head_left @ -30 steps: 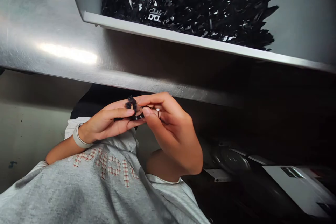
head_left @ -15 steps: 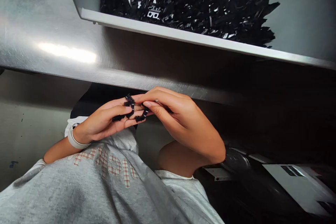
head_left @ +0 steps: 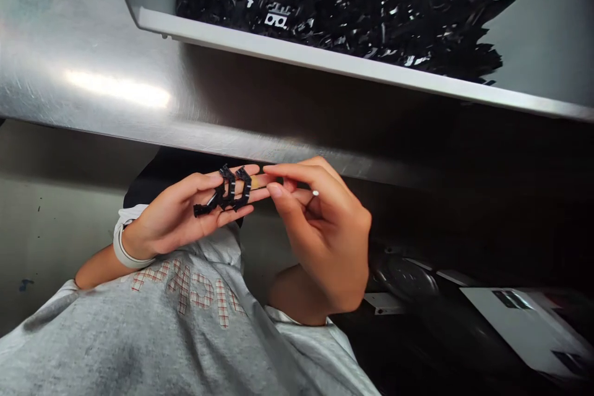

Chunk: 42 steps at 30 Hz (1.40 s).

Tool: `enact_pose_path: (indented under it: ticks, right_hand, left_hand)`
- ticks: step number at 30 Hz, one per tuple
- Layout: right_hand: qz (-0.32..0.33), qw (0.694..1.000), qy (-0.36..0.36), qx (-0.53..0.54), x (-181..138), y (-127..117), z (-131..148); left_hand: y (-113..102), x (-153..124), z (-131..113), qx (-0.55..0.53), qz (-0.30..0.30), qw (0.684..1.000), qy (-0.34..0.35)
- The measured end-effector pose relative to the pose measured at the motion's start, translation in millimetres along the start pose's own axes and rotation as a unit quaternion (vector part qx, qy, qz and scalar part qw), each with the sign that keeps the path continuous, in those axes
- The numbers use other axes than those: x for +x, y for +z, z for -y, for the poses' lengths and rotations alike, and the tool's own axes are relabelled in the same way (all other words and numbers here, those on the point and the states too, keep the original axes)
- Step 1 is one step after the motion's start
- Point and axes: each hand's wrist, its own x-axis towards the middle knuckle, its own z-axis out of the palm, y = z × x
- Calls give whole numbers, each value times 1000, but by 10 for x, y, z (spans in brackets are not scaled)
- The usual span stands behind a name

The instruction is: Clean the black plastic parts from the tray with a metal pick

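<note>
Small, black, angular clip-like parts [head_left: 248,185], apparently plastic, lie across the outstretched fingers of the left hand [head_left: 179,213], seemingly three, close side by side. Probably light and stiff, a bit slick; thin arms could snap or hook onto each other if squeezed. Best hold looks like a fingertip pinch on the thicker middle, not the narrow ends. Left hand: palm up, fingers spread nearly flat, thumb tip resting at the far end of the row; a carry, no firm clamp. Right hand [head_left: 331,229]: thumb and index slightly apart around the left fingertips, no part seen between them; contact with those fingertips, can't tell. Small white thing [head_left: 315,193] by its curled fingers, too tiny to identify. Hands sit just near of the grey metal table [head_left: 83,43]; white plastic bin [head_left: 325,60] on far side holds a black pile [head_left: 348,12] of similar-looking pieces.
</note>
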Motion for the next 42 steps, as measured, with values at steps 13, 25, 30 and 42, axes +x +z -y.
enact_pose_path:
  ticks: [13,25,30,42]
  right_hand:
    - [-111,990,-26,81,-243,312,-42]
    - [-121,970,-165,-132,-394,551,193]
    - [-157,955,-175,-182,-352,623,235]
    - [-183,955,-145,-185,-330,698,248]
  left_hand:
    - [221,-103,-39,-36,-13,998,54]
    - [279,-127,-27,-38,-19,995,93]
    - [321,-137,-10,-13,-64,991,115]
    - [337,-117,2,9,-47,991,127]
